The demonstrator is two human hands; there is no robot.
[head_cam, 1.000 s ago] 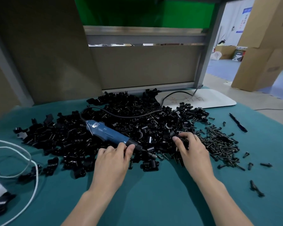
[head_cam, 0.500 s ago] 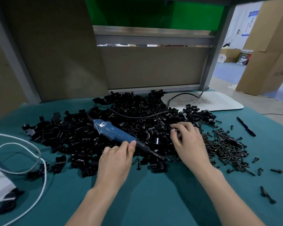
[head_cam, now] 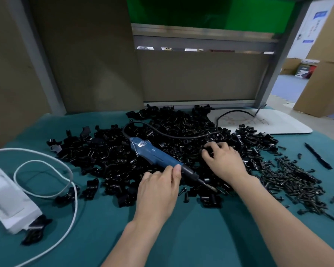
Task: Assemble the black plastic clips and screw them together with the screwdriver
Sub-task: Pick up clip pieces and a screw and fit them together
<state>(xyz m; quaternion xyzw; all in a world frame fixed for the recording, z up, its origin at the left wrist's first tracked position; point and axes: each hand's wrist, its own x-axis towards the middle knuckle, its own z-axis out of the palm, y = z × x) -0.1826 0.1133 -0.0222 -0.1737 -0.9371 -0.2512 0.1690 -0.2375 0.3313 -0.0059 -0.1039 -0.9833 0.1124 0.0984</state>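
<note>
A big heap of black plastic clips [head_cam: 104, 157] covers the middle of the teal table [head_cam: 201, 237]. Across the heap lies a blue electric screwdriver [head_cam: 152, 153], tip toward me and to the right. My left hand [head_cam: 158, 189] rests palm down in front of the heap, its thumb and fingertips touching the screwdriver's front end. My right hand [head_cam: 226, 162] reaches into the heap on the right, with thumb and fingers curled round a black clip [head_cam: 207, 151]. A heap of black screws [head_cam: 293, 180] lies to the right of that hand.
The screwdriver's black cord [head_cam: 172, 134] loops over the clips toward a white board [head_cam: 268, 122] at the back right. A white box [head_cam: 8, 199] and a white cable [head_cam: 46, 164] lie at the left. A black pen [head_cam: 318, 156] lies at the far right. Brown panels stand behind.
My right hand moved away from me and leftward, deeper into the clip heap, and its fingers curled. My left hand stayed at the screwdriver's front end. The view shifted left.
</note>
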